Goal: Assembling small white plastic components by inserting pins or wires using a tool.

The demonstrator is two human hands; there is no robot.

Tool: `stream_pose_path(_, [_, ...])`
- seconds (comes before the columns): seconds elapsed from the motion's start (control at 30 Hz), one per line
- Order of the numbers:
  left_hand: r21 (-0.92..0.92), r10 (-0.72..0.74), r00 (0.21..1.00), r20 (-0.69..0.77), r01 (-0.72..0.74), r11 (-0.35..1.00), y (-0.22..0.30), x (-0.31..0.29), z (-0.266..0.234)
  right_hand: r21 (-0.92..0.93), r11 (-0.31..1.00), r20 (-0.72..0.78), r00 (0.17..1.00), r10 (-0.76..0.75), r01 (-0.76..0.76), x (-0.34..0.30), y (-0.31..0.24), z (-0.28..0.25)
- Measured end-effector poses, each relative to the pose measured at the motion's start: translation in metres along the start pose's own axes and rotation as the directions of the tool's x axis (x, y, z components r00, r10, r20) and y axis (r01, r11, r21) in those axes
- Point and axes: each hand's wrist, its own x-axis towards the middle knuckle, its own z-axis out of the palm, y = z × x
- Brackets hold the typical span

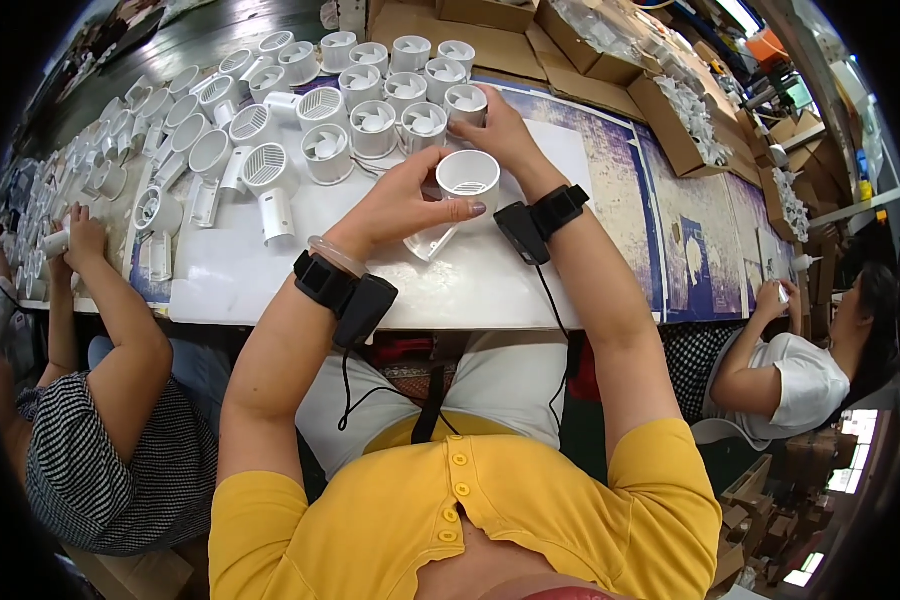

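A worker (455,520) in a yellow shirt (360,530) clamps the left hand (410,205), thumb in front, on a white handled casing (467,180) midway between the tabletop's (300,295) front and far edges; the right hand's (498,130) fingers grip a white fan (466,104) nearer the far edge.

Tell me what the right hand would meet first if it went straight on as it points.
The right hand would first push the fan it seems to grasp; beyond that, likely the next fan, though depth is hard to judge.
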Motion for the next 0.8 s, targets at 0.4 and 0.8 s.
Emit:
stream_pose_path(0.4, [-0.033, 0.042, 0.969, -0.244, -0.052, 0.998, -0.005, 0.006, -0.002, 0.877, 0.480, -0.147, 0.960, 0.238, 0.015, -0.026, -0.026, -0.066])
stream_pose_path(0.8, [-0.018, 0.228, 0.862, -0.453, -0.264, 0.964, 0.003, 0.006, -0.003, 0.967, 0.253, 0.050, 0.998, -0.035, -0.039, -0.048, -0.038, -0.073])
